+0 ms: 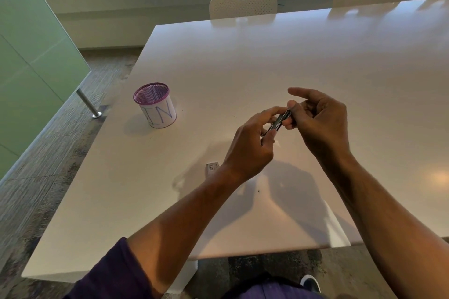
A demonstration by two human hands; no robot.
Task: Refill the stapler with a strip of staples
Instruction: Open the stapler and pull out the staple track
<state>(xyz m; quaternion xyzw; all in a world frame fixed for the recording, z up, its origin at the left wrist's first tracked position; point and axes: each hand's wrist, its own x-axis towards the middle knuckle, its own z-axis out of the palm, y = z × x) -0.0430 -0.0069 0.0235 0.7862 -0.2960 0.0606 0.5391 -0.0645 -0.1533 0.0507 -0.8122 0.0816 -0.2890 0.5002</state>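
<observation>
A small dark metal stapler (280, 121) is held above the white table (218, 75) between both hands. My left hand (250, 143) grips its near, lower end with fingers curled around it. My right hand (318, 121) pinches its far, upper end with thumb and middle fingers, index finger stretched out. Most of the stapler is hidden by the fingers, and I cannot tell whether a staple strip is in it. A small white staple box (212, 168) with a barcode lies on the table just left of my left wrist.
A purple mesh pen cup (155, 104) wrapped in white paper with blue lettering stands on the table to the left. White chairs (243, 3) line the far side. The table's near edge runs just below my forearms. A tiny dark speck (259, 191) lies on the table.
</observation>
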